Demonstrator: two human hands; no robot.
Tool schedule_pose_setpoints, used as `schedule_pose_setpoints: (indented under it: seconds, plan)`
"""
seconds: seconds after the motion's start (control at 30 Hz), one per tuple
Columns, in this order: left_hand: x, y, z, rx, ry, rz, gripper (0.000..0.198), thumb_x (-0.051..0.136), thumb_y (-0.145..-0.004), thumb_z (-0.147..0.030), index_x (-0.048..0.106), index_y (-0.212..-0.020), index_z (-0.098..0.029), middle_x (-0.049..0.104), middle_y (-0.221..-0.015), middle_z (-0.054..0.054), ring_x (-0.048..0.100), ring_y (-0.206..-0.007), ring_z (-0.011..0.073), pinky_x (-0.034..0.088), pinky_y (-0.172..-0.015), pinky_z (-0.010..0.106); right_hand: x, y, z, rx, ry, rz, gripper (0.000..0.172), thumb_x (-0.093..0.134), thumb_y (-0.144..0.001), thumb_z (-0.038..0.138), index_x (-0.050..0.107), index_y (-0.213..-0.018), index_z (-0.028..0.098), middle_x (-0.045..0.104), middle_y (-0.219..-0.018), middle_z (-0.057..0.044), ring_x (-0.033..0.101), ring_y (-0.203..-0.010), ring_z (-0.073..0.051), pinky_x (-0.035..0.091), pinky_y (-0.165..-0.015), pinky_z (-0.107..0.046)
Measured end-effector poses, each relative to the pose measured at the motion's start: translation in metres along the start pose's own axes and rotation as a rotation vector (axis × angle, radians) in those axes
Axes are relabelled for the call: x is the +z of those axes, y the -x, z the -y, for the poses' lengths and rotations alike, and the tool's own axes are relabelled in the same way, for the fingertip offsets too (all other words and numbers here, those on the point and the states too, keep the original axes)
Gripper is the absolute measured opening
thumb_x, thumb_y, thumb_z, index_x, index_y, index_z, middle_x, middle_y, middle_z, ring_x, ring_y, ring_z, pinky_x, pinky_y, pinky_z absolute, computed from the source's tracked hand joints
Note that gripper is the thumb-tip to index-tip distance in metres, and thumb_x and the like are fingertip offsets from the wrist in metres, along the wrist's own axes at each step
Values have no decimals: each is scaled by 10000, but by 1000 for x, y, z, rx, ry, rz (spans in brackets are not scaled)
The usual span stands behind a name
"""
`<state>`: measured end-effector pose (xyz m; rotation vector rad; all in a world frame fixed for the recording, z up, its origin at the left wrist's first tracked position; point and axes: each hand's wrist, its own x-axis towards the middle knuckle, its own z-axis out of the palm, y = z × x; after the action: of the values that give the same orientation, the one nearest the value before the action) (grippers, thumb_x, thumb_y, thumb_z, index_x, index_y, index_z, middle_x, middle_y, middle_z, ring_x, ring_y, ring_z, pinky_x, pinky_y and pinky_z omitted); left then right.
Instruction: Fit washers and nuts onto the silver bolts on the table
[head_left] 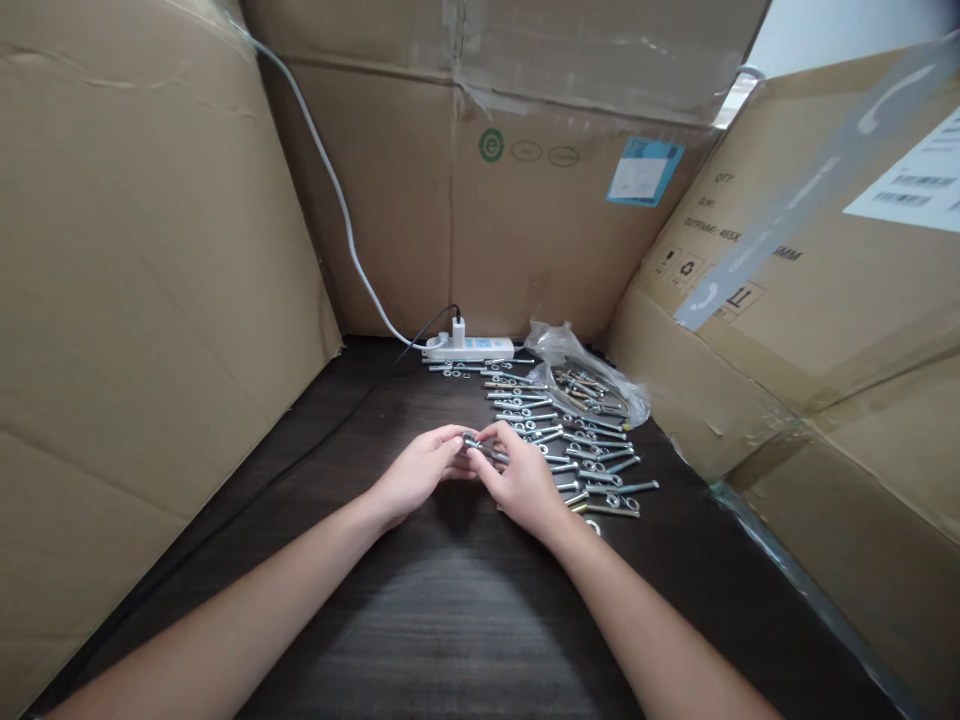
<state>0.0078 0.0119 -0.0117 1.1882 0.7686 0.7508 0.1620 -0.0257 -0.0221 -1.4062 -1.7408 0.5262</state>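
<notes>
Both hands meet over the middle of the dark table (420,620). My left hand (422,468) pinches the left end of a metal bolt (491,453), where a ring-like part that looks like a washer or nut shows at the fingertips. My right hand (521,480) is closed around the bolt's shank, thumb and fingers on it. The fingers partly hide the bolt. Just right of and beyond my right hand lie rows of loose bolts (604,440) with flat washers (613,500) and sleeves among them.
A clear plastic bag (559,345) with more bolts lies at the back right. Behind the hands is a white power strip (480,348) with a plugged-in charger (458,330). A black cable (300,460) runs along the left. Cardboard walls (390,200) enclose the table on three sides.
</notes>
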Motion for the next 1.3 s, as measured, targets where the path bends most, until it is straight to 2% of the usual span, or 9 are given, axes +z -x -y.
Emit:
schedule_pose_setpoints:
  seconds: [0.13, 0.27, 0.5, 0.67, 0.87, 0.97, 1.1, 1.2, 1.3]
  plan:
    - [0, -1, 2, 63, -142, 4, 300, 482, -862, -306, 587, -1058, -105, 671, -841, 79, 639, -721, 167, 504, -646, 268, -1, 0, 0, 20, -58, -38, 147, 540, -841, 333, 546, -938, 223, 687, -794, -24, 667, -709, -168, 518, -608, -251]
    - [-3, 1, 2, 191, -411, -42, 322, 429, -891, -336, 599, -1084, -143, 600, -682, 7, 500, -487, 95, 371, -463, 203, 0, 1, 0, 18, -94, -53, 160, 548, -835, 353, 547, -916, 214, 682, -805, -33, 665, -742, -173, 525, -607, -251]
    - [-7, 4, 0, 263, -474, -33, 252, 420, -908, -387, 548, -871, -174, 497, -596, -38, 416, -515, 93, 319, -490, 199, 2, 2, 3, -20, -170, -26, 147, 544, -831, 332, 522, -907, 209, 649, -753, -17, 650, -707, -159, 519, -580, -237]
    - [-6, 6, -1, 260, -494, 2, 345, 390, -917, -405, 451, -664, -178, 427, -586, -37, 388, -558, 109, 316, -538, 225, 4, 4, 4, -45, -187, 0, 131, 549, -824, 313, 522, -897, 207, 627, -711, -2, 633, -658, -142, 510, -569, -223]
    - [-4, 10, -5, 262, -371, 43, 161, 477, -882, -325, 513, -952, -185, 487, -753, -16, 402, -611, 107, 342, -563, 214, 4, 3, 3, -34, -222, -22, 133, 553, -813, 297, 514, -901, 205, 646, -777, -19, 633, -680, -144, 501, -564, -222]
    - [-3, 11, -5, 250, -326, 44, 220, 509, -860, -311, 499, -1044, -190, 488, -761, -16, 408, -591, 100, 345, -545, 209, 3, 2, 4, -29, -241, -28, 135, 560, -807, 285, 514, -904, 204, 651, -795, -23, 641, -712, -149, 498, -567, -218]
    - [-5, 9, -1, 250, -346, -4, 262, 395, -914, -396, 484, -1055, -195, 444, -653, -44, 422, -531, 100, 335, -508, 210, 3, 2, 4, -25, -229, -30, 132, 570, -804, 285, 517, -892, 204, 639, -749, -12, 636, -676, -146, 495, -559, -219]
    - [-7, 7, -1, 270, -448, -70, 303, 332, -933, -422, 517, -899, -185, 432, -581, -46, 417, -508, 106, 332, -504, 221, 2, 3, 4, -22, -235, -31, 134, 571, -806, 294, 519, -891, 203, 640, -743, -12, 632, -660, -145, 501, -568, -227]
    - [-7, 6, -3, 320, -538, -50, 389, 334, -929, -416, 473, -658, -173, 425, -580, -27, 391, -541, 109, 319, -521, 227, 1, 4, 6, -31, -256, -41, 132, 574, -804, 291, 524, -886, 201, 650, -769, -19, 634, -676, -146, 495, -556, -220]
